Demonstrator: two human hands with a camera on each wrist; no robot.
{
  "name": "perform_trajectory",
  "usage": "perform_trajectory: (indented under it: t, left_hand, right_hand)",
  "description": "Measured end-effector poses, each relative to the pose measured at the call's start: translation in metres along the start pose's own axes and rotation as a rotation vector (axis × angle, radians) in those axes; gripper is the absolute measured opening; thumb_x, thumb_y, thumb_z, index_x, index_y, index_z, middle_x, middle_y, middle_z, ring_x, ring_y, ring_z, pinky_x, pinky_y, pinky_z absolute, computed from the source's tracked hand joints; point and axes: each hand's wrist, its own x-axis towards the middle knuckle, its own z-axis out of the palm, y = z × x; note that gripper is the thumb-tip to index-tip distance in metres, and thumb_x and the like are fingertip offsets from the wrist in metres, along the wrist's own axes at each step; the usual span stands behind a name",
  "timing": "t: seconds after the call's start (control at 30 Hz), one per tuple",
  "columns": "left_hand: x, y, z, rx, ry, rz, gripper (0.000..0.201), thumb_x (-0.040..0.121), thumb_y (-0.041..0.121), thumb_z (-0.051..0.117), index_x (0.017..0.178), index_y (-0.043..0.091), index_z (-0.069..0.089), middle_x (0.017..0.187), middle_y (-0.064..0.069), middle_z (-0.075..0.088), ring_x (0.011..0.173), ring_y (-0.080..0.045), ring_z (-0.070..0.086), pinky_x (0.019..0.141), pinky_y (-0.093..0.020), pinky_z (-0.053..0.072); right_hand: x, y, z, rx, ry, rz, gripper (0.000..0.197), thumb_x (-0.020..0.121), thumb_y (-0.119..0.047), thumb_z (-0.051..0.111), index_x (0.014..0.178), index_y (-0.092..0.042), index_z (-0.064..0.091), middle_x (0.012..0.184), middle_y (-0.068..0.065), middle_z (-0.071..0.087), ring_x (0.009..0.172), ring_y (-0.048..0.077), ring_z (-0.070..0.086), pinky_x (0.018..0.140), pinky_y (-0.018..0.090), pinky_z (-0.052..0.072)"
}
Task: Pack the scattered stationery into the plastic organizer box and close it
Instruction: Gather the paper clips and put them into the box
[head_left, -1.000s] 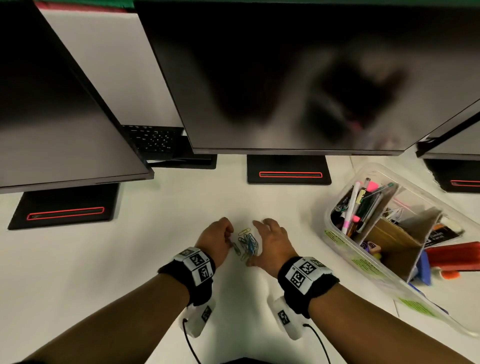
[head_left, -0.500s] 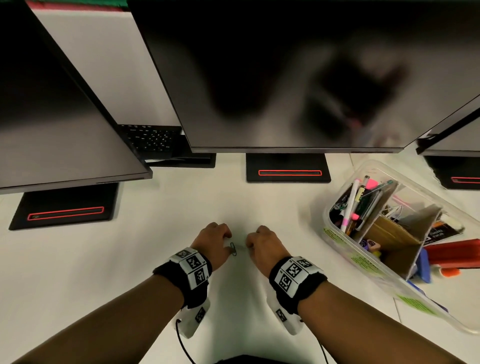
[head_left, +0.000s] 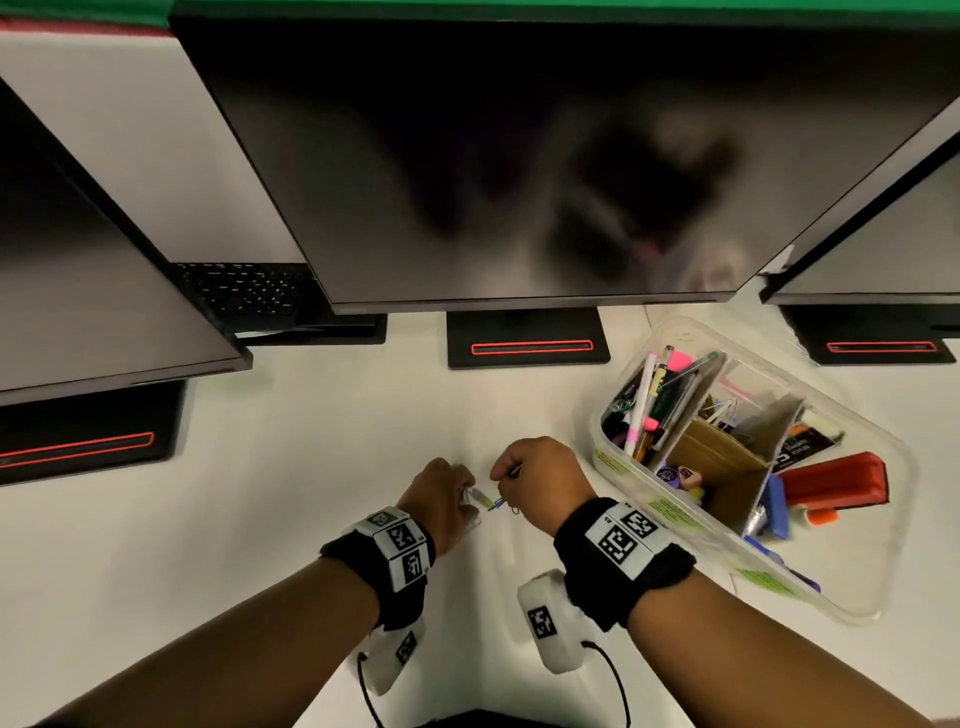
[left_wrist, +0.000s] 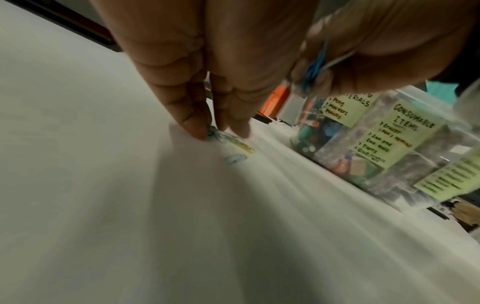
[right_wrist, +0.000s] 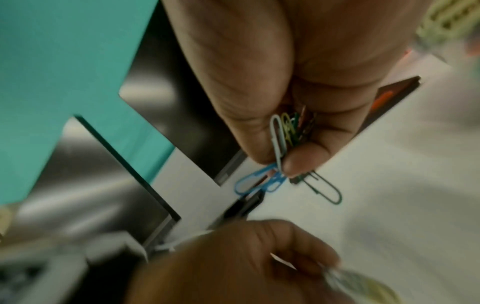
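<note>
Between my hands, coloured paper clips (head_left: 489, 503) lie on the white desk, and one lone clip (head_left: 515, 510) sits just below my right hand. My right hand (head_left: 501, 475) pinches a bunch of paper clips (right_wrist: 283, 133); a blue one (right_wrist: 255, 182) and a green one (right_wrist: 324, 190) dangle from the right hand (right_wrist: 278, 162). My left hand (head_left: 465, 493) is curled, its fingertips (left_wrist: 197, 131) down on a few clips (left_wrist: 240, 146) at the desk. The clear organizer box (head_left: 649, 512) stands open to the right, with yellow labels on its wall (left_wrist: 394, 131).
The box holds pens and markers (head_left: 649, 410), cardboard dividers (head_left: 727, 457) and a red item (head_left: 831, 483). Three dark monitors hang over the back of the desk; the middle one's stand (head_left: 527, 340) is beyond my hands. A keyboard (head_left: 244, 291) lies at the back left.
My hands went from spread round the clip pile to closed over it. The right hand now holds most clips and has risen slightly; only a few stay on the desk.
</note>
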Motion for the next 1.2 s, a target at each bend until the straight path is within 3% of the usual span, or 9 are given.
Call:
perform_trajectory:
  t: [0.13, 0.3, 0.4, 0.53, 0.73, 0.83, 0.93, 1.1, 1.2]
  left_hand:
    - [-0.001, 0.002, 0.002, 0.131, -0.103, 0.084, 0.071, 0.073, 0.036, 0.076, 0.133, 0.020, 0.043, 0.129, -0.003, 0.040, 0.121, -0.023, 0.043, 0.103, -0.032, 0.040]
    - [0.005, 0.008, 0.002, 0.139, -0.092, 0.202, 0.027, 0.085, 0.005, 0.059, 0.111, 0.013, 0.059, 0.118, -0.011, 0.052, 0.099, -0.027, 0.057, 0.087, -0.033, 0.052]
    - [0.004, 0.010, 0.002, 0.152, -0.038, 0.238, 0.011, 0.090, 0.009, 0.049, 0.088, 0.015, 0.059, 0.099, -0.009, 0.059, 0.083, -0.019, 0.057, 0.071, -0.018, 0.046]
    - [0.003, 0.009, 0.005, 0.134, -0.068, 0.213, 0.014, 0.090, 0.012, 0.049, 0.095, 0.017, 0.061, 0.095, 0.003, 0.050, 0.094, -0.019, 0.056, 0.069, -0.010, 0.034]
    - [0.005, 0.012, 0.007, 0.325, -0.112, 0.252, 0.023, 0.091, 0.019, 0.044, 0.109, 0.019, 0.058, 0.114, -0.003, 0.054, 0.105, -0.021, 0.055, 0.079, -0.019, 0.034]
    - [0.004, 0.016, 0.005, 0.398, -0.139, 0.232, 0.025, 0.089, 0.017, 0.043, 0.111, 0.015, 0.054, 0.117, -0.007, 0.052, 0.108, -0.024, 0.054, 0.085, -0.025, 0.042]
    - [0.001, 0.018, 0.001, 0.485, -0.123, 0.204, 0.028, 0.089, 0.014, 0.042, 0.115, 0.012, 0.050, 0.117, -0.011, 0.050, 0.108, -0.029, 0.053, 0.088, -0.034, 0.046]
    - [0.003, 0.004, -0.009, 0.368, -0.080, 0.130, 0.025, 0.087, 0.010, 0.045, 0.110, 0.012, 0.054, 0.113, -0.010, 0.055, 0.100, -0.028, 0.056, 0.086, -0.035, 0.049]
    - [0.001, -0.006, -0.010, 0.308, -0.044, 0.112, 0.023, 0.087, 0.012, 0.047, 0.109, 0.015, 0.054, 0.113, -0.008, 0.056, 0.092, -0.023, 0.053, 0.078, -0.028, 0.046]
  right_hand:
    - [-0.020, -0.006, -0.050, 0.135, 0.090, -0.031, 0.017, 0.079, 0.003, 0.060, 0.079, -0.009, 0.072, 0.067, -0.005, 0.061, 0.050, 0.007, 0.056, 0.049, 0.006, 0.043]
    - [-0.034, 0.022, -0.131, 0.258, 0.376, 0.073, 0.013, 0.081, 0.003, 0.063, 0.080, -0.006, 0.071, 0.072, -0.004, 0.064, 0.061, 0.008, 0.058, 0.052, 0.002, 0.043]
    - [-0.035, 0.054, -0.173, 0.229, 0.525, 0.190, 0.021, 0.082, 0.004, 0.061, 0.071, -0.012, 0.068, 0.081, 0.006, 0.067, 0.064, 0.014, 0.058, 0.059, 0.016, 0.047]
    - [-0.027, 0.093, -0.202, 0.130, 0.569, 0.341, 0.029, 0.083, 0.005, 0.058, 0.065, -0.017, 0.064, 0.086, 0.011, 0.067, 0.068, 0.019, 0.060, 0.075, 0.032, 0.054]
    - [-0.010, 0.100, -0.199, 0.029, 0.447, 0.427, 0.015, 0.085, 0.002, 0.058, 0.084, -0.006, 0.070, 0.090, 0.009, 0.065, 0.064, 0.010, 0.055, 0.056, 0.018, 0.042]
    - [-0.002, 0.100, -0.197, -0.002, 0.418, 0.435, 0.011, 0.084, -0.004, 0.061, 0.089, -0.006, 0.071, 0.099, 0.011, 0.070, 0.080, 0.020, 0.060, 0.070, 0.028, 0.048]
    - [-0.005, 0.092, -0.197, 0.042, 0.399, 0.448, 0.010, 0.085, -0.006, 0.062, 0.091, -0.008, 0.070, 0.101, 0.012, 0.069, 0.084, 0.024, 0.061, 0.069, 0.031, 0.049]
    - [-0.021, 0.042, -0.174, 0.109, 0.502, 0.198, 0.009, 0.086, -0.007, 0.062, 0.081, -0.011, 0.069, 0.086, 0.006, 0.067, 0.082, 0.020, 0.059, 0.077, 0.026, 0.041]
    - [-0.022, 0.008, -0.123, 0.065, 0.343, 0.043, 0.011, 0.085, -0.008, 0.061, 0.082, -0.009, 0.072, 0.087, 0.006, 0.071, 0.081, 0.016, 0.061, 0.078, 0.025, 0.046]
